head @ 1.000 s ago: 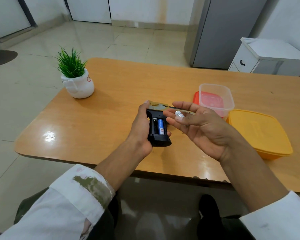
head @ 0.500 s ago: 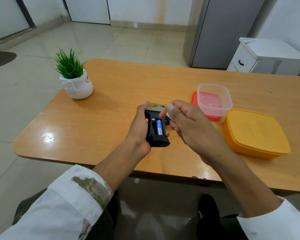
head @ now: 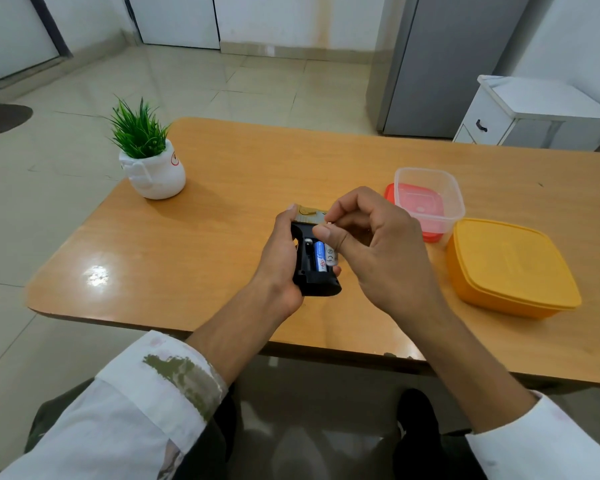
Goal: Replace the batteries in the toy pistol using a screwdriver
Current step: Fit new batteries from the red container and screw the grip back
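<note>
The wooden table (head: 257, 174) carries an orange lidded box (head: 510, 268), a potted plant (head: 149, 168) and a clear tub (head: 430, 199) resting on a red lid (head: 390, 194). Near the table's front edge, the left hand (head: 279, 258) wraps its fingers round the black toy pistol (head: 317, 287), battery bay facing up. The right hand (head: 371, 244) pinches a white battery (head: 330, 255) between thumb and fingertips, just beside the blue battery (head: 320, 259) seated in the bay.

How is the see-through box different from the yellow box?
The see-through box is open; the yellow box has its lid on. The see-through box stands on a red lid; the yellow box stands on the table. The yellow box looks wider and sits nearer. Both are plastic boxes.
</note>
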